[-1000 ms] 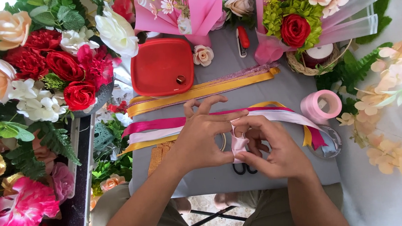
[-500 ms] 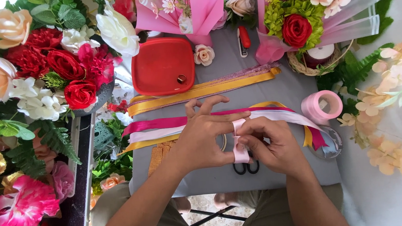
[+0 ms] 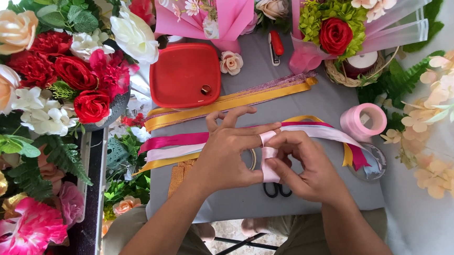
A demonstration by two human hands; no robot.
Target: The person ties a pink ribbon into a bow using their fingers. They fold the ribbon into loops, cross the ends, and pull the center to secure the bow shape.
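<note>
My left hand [image 3: 227,153] and my right hand [image 3: 304,165] meet over the grey table [image 3: 309,101], both pinching a short piece of pale pink ribbon [image 3: 267,159] folded into a loop between the fingers. The left forefinger and thumb hold its top, the right fingers press its lower part. Under the hands lie long ribbons in magenta [image 3: 172,141], white and yellow [image 3: 225,102]. Black scissors [image 3: 276,189] show partly beneath the hands.
A red lidded box [image 3: 184,75] stands behind the ribbons. A pink ribbon roll [image 3: 364,120] sits to the right beside a small basket [image 3: 347,70]. Bouquets and artificial flowers [image 3: 50,75] crowd the left, back and right edges. A red-handled tool [image 3: 275,46] lies at the back.
The hands have drawn the pale pink ribbon upright into a tighter loop; the right fingers shifted from a loose bunch to pressing it flat. Everything else stays put.
</note>
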